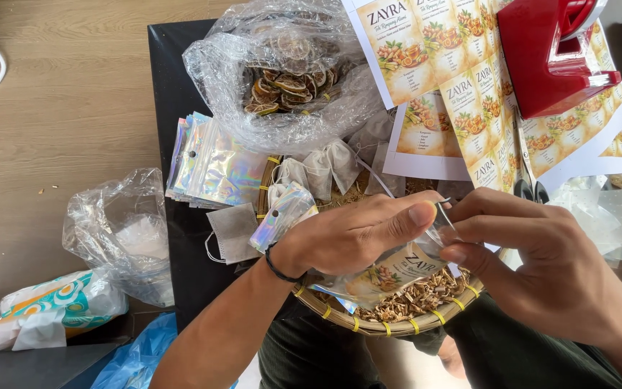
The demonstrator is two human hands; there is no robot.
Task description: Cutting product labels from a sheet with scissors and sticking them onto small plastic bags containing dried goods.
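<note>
My left hand (365, 234) and my right hand (534, 259) both pinch the top edge of a clear labelled pouch (390, 272), thumbs and fingers meeting at its opening. The pouch hangs over a round woven basket (368, 324) holding dried chopped herbs (419, 297). A black band circles my left wrist. Small white tea-bag sachets (322, 169) lie at the basket's far side. One shiny pouch (282, 215) leans on the rim to the left.
A clear bag of dried citrus slices (282, 79) sits behind. Holographic pouches (206, 164) are stacked at left on the black table (174, 86). Label sheets (462, 79), a red tape dispenser (548, 57) and scissors (530, 189) are right. Plastic bags (120, 230) lie on the floor.
</note>
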